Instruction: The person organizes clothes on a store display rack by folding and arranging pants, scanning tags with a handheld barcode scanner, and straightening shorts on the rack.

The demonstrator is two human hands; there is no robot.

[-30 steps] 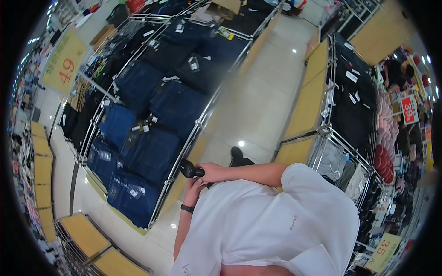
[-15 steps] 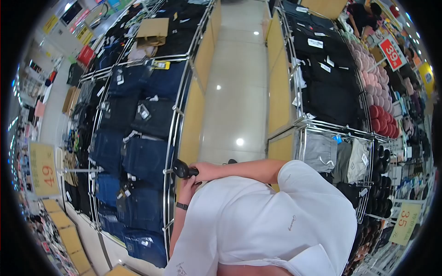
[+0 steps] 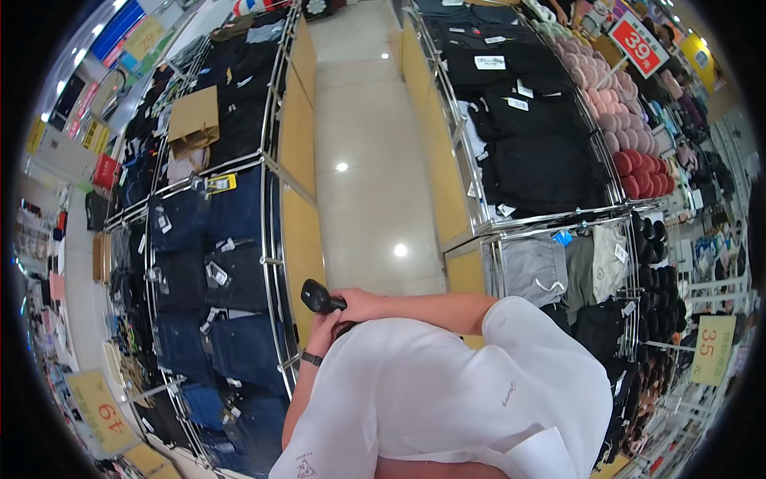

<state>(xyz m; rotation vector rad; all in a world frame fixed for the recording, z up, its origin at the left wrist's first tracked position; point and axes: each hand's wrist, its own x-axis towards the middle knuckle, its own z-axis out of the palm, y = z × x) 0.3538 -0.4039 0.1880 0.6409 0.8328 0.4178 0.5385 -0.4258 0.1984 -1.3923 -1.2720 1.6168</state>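
Observation:
A black handheld device shaped like a barcode scanner (image 3: 317, 297) sticks out in front of my chest, its rounded head pointing left. My right hand (image 3: 361, 304) is closed around its handle end. Just below, my left hand (image 3: 324, 329) is up against the underside of the device and my right hand, with a dark band (image 3: 312, 358) on the wrist. Most of its fingers are hidden, so its grip cannot be made out. Something dark shows between the left hand and my white shirt (image 3: 463, 375), too covered to name.
Folded jeans (image 3: 247, 347) lie on a metal-railed stand at left, with a brown paper bag (image 3: 193, 118) farther up. Black folded clothes (image 3: 542, 172) and grey shorts (image 3: 533, 271) fill the right stand. A tiled aisle (image 3: 371, 152) runs between. Pink slippers (image 3: 614, 104) are beyond.
The view has turned and moved forward, with the aisle shifting left and the stands coming nearer. Both hands keep nearly the same pose, and the scanner stays in my right hand.

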